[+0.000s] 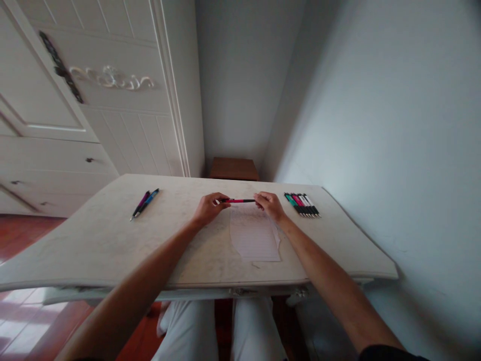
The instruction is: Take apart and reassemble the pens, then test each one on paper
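A red-and-black ballpoint pen (240, 201) is held crosswise over the far edge of the lined paper sheet (256, 238), its red barrel bare between the two hands. The left hand (211, 207), just beyond the sheet's left corner, pinches one end between thumb and fingers; the right hand (269, 203), at the sheet's far right corner, has its fingertips closed on the other end (both ends are partly covered, so I cannot tell whether the point is out). Nor can I tell if the pen touches the paper or is lifted above it.

Well to the left of the sheet, a purple pen (142, 201) and a blue pen (149, 200) lie slanted side by side on the white table (93, 250). Right of the sheet, near the right hand, a neat row of ballpoint pens (302, 204) in green, pinkish red and white lies with the black grips toward the person.

To handle the pen well, I would judge a light pinch at each end enough, with the wrists steady and the barrel level, so that any twist or pull stays along its length. The right forearm should ride clear of the sheet's loose, ragged right edge (it could easily drag the paper askew), and the right elbow and knuckles clear of the row.
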A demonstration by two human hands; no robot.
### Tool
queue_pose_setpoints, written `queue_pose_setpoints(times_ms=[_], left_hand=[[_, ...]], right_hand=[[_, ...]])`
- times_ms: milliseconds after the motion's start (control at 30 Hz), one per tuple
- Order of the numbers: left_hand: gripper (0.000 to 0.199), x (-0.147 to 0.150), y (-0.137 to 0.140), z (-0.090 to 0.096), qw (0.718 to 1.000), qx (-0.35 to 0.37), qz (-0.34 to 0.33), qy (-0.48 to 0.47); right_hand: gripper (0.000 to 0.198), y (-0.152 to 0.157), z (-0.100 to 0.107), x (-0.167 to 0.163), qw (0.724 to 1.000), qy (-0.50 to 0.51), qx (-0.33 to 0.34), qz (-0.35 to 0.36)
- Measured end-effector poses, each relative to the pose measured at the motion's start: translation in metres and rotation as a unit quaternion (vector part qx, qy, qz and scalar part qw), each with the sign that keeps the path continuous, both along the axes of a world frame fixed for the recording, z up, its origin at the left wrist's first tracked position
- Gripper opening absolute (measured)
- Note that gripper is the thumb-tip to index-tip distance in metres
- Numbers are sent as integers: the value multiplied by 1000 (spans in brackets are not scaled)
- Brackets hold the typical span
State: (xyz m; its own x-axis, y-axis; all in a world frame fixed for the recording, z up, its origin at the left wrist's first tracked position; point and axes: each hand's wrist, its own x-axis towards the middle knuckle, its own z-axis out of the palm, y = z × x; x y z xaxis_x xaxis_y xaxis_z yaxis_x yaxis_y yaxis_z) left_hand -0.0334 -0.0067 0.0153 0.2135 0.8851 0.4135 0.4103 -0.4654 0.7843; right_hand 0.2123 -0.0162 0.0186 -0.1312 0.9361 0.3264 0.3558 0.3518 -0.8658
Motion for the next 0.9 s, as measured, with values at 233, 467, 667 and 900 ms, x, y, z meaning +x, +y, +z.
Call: queue_pose_setpoints(times_ms=[233,467,667,900], left_hand=[[26,2,-3,2,1000,19,3,-2],[46,3,-10,7,999,16,-13,26],[54,2,-11,8,1000,-11,-1,10],[59,-2,-7,8,999,-37,21,-16]], right_hand=[[54,0,-2,-7,998,-42,36,-36],[63,-4,1,-5,997,-45,27,-58],[64,-3,2,-4,999,-31,15,3],[46,-5,9,-9,986,-73,130,70]])
